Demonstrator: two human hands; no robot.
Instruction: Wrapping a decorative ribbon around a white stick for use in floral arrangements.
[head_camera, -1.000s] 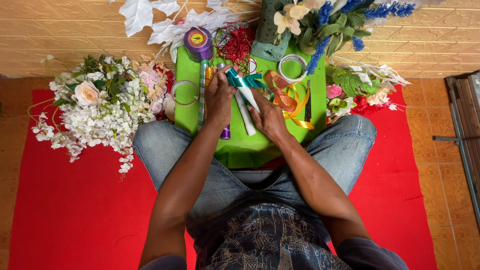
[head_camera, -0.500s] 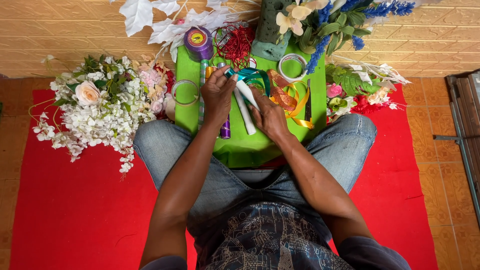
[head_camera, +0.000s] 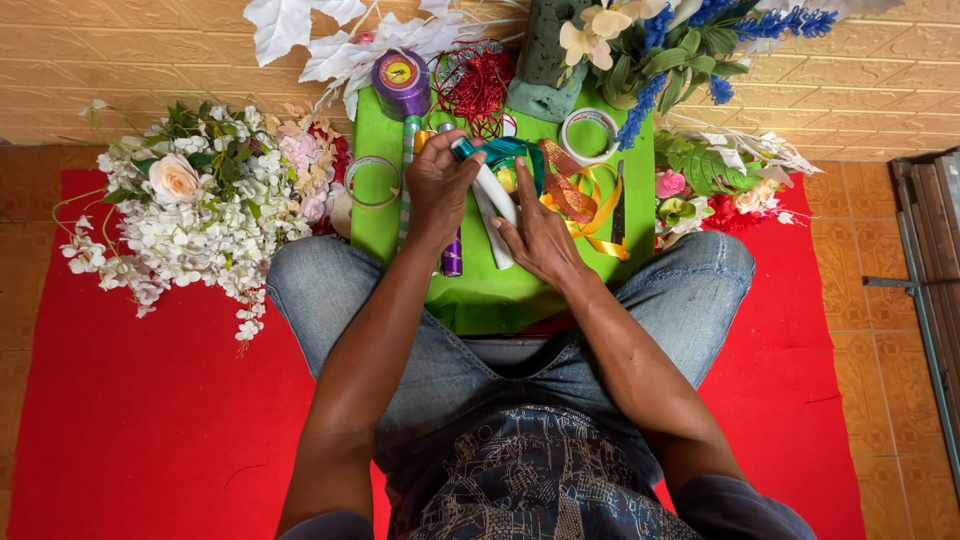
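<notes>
At frame centre, the left hand pinches teal ribbon; the right hand grasps a white stem over the green bench.

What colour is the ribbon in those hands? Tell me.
Teal ribbon, pinched by the left hand; clearest in the head view.

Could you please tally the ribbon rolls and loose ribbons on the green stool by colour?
Purple ribbon roll: 1
White tape roll: 1
Pale ribbon ring: 1
Teal ribbon, at the left hand: 1
Orange glitter ribbon, beside the right hand: 1
Yellow ribbon: 1
Total: 6, on the green stool
</notes>
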